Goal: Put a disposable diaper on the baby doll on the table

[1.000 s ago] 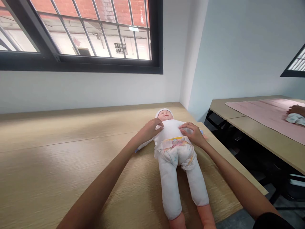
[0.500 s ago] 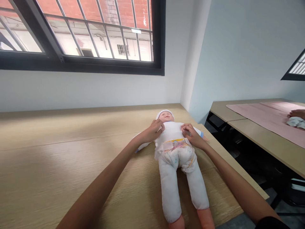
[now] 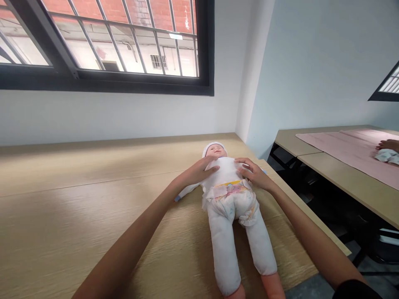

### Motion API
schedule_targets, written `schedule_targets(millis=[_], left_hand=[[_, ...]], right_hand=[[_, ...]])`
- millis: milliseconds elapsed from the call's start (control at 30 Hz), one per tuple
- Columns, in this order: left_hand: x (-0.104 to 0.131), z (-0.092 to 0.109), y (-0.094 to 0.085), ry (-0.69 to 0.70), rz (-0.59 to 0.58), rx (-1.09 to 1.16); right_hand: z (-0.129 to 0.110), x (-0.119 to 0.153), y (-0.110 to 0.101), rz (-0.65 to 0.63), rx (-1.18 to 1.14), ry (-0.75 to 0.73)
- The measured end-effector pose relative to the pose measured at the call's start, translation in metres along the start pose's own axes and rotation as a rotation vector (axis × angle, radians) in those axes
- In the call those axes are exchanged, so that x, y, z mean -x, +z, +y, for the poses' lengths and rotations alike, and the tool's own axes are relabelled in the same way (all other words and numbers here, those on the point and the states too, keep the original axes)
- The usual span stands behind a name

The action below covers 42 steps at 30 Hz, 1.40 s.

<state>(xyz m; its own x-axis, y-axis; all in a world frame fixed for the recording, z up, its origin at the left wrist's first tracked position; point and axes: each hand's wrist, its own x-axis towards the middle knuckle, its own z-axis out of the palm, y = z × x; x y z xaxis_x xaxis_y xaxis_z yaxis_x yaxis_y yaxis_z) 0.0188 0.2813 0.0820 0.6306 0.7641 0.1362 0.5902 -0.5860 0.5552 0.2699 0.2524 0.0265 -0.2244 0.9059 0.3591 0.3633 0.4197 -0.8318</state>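
Observation:
A baby doll (image 3: pixel 230 170) in a white cap and white top lies on its back on the wooden table, feet toward me. Around its hips sits a diaper (image 3: pixel 235 203) with a yellow and pink printed waistband. My left hand (image 3: pixel 204 170) rests at the doll's chest near the shoulder, fingers stretched and thumb apart. On the opposite side of the chest, my right hand (image 3: pixel 254 172) lies with its fingers spread. Both hands touch the top, and neither grips anything. The doll's arm on the right is mostly hidden behind my right hand.
The wooden table (image 3: pixel 93 216) ends at a right edge close to the doll. Across a gap stands another table with a pink mat (image 3: pixel 346 151), where another person's hand (image 3: pixel 389 144) is on a pale patterned cloth (image 3: pixel 386 156). A barred window (image 3: pixel 131 45) is above.
Both hands' fingers, bent and pinched at the doll's top before, have straightened and spread over its chest. The view has shifted slightly.

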Motion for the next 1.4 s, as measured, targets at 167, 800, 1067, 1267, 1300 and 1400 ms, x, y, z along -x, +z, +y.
schedule_targets(millis=[167,800,1067,1267,1300,1400], left_hand=[[-0.001,0.001,0.006,0.005,-0.075,-0.053],[0.000,0.005,0.007,0.047,-0.206,-0.082],[0.010,0.025,-0.002,0.200,-0.399,0.078],[0.013,0.026,-0.009,0.043,-0.316,0.340],[0.014,0.027,-0.009,0.037,-0.321,0.371],[0.016,0.029,-0.007,0.047,-0.337,0.471]], right_hand=[[-0.005,0.004,0.006,-0.071,0.033,0.032],[-0.003,0.002,-0.003,-0.137,-0.019,0.004],[-0.001,0.002,-0.009,-0.143,-0.148,0.095],[0.002,0.001,-0.015,-0.050,-0.213,0.096],[0.002,0.001,-0.017,-0.074,-0.213,0.082],[-0.003,0.003,-0.021,-0.180,-0.178,0.051]])
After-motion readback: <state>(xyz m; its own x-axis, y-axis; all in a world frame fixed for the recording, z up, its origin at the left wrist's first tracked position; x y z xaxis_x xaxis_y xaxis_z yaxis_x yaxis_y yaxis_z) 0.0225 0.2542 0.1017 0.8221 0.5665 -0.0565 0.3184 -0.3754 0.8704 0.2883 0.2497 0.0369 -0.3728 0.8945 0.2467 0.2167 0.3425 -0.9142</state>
